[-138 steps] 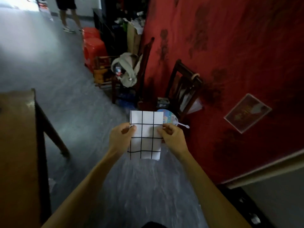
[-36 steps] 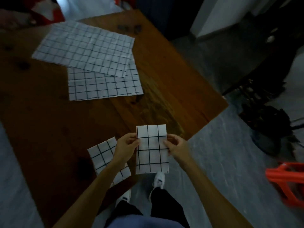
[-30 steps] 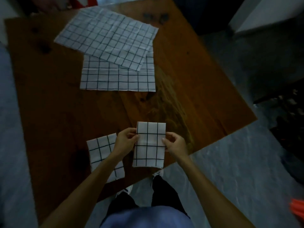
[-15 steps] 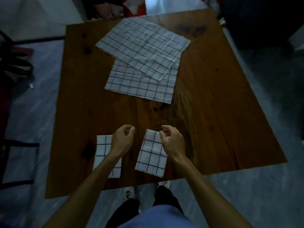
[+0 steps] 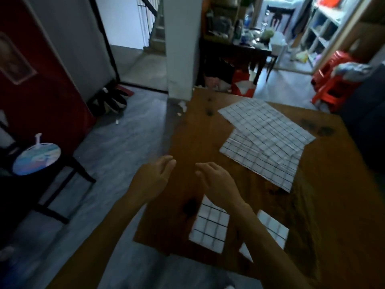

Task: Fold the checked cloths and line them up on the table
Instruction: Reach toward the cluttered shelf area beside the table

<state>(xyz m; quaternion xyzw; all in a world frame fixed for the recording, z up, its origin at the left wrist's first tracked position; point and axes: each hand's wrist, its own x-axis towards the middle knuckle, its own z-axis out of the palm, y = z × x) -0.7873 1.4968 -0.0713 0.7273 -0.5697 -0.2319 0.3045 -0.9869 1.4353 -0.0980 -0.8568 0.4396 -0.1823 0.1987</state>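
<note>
A person's two bare hands hover over a dark brown wooden counter [image 5: 208,130], holding nothing. The left hand [image 5: 153,180] is above the counter's left edge, and its fingers [image 5: 166,163] are loosely apart and slightly curled. The right hand [image 5: 216,182] is just beside it, with its fingers [image 5: 203,166] relaxed and spread in the same way.

Two folded checked cloths lie side by side near the counter's near edge. Both are white with a black grid. The left folded cloth [image 5: 209,228] is a small upright rectangle, partly hidden at its top by the right wrist. The right folded cloth [image 5: 273,228] sits just beside it, tilted, and the right forearm crosses over it.

Toward the far right of the counter lie two unfolded checked cloths, large and flat with finer-looking grids and faint creases. The upper unfolded cloth [image 5: 268,125] overlaps the lower unfolded cloth [image 5: 260,165] at an angle.

A round fan [image 5: 36,158] rests on a dark chair to the left.
</note>
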